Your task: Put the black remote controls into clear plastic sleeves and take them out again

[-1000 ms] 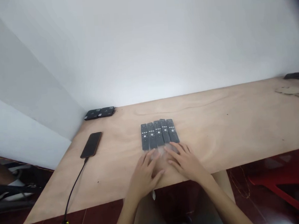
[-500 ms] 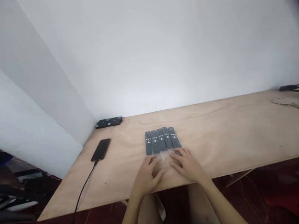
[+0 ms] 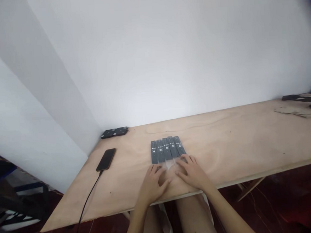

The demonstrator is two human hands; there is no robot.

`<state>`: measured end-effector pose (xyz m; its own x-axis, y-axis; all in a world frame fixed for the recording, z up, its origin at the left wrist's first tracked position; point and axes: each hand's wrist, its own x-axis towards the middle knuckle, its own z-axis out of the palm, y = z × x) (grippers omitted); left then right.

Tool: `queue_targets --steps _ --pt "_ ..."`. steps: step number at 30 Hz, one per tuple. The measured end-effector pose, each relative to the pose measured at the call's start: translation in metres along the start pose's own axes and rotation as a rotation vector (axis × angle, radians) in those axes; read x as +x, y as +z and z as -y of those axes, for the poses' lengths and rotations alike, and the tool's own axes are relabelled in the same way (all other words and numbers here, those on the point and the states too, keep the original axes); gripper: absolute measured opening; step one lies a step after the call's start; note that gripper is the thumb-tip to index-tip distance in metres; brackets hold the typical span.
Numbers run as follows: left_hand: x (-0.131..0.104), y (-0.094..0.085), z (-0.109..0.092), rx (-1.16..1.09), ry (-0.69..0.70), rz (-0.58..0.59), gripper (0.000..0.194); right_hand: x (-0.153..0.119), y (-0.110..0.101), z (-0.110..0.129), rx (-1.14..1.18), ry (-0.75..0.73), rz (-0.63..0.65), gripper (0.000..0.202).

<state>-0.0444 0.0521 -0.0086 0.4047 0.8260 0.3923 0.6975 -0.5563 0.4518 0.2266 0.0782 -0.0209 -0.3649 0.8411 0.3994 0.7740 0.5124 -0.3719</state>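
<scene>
Several dark remote controls (image 3: pixel 166 149) in clear plastic sleeves lie side by side on the wooden table (image 3: pixel 226 143), fanned slightly. At their near ends the loose plastic (image 3: pixel 170 164) spreads toward me. My left hand (image 3: pixel 153 182) rests on the table with fingers apart, its fingertips at the near end of the leftmost remotes. My right hand (image 3: pixel 191 170) lies likewise, fingers spread, touching the near end of the rightmost remote. Neither hand grips anything.
A phone (image 3: pixel 106 159) with a black cable (image 3: pixel 88 199) lies to the left. Two black boxes (image 3: pixel 114 132) sit at the back left against the wall (image 3: pixel 154 59). Flat beige pieces (image 3: pixel 295 112) and dark objects (image 3: pixel 300 98) lie at the far right.
The camera view has tilted and shifted slightly, so the table appears lower. My hands and the remotes keep nearly the same places. My legs below the table edge have moved.
</scene>
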Motion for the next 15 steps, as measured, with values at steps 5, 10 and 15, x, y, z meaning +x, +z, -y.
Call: queue_targets --steps 5,10,15 --pt "0.001 -0.002 -0.002 -0.002 0.016 0.024 0.036 0.001 0.002 0.000 0.019 -0.016 0.021 0.042" --pt "0.001 -0.007 -0.007 0.010 0.005 0.045 0.032 0.001 0.008 -0.003 0.064 0.053 -0.029 0.066" --pt "0.002 -0.010 -0.012 0.008 -0.004 0.017 0.029 0.001 0.009 -0.001 0.035 0.029 0.007 0.049"
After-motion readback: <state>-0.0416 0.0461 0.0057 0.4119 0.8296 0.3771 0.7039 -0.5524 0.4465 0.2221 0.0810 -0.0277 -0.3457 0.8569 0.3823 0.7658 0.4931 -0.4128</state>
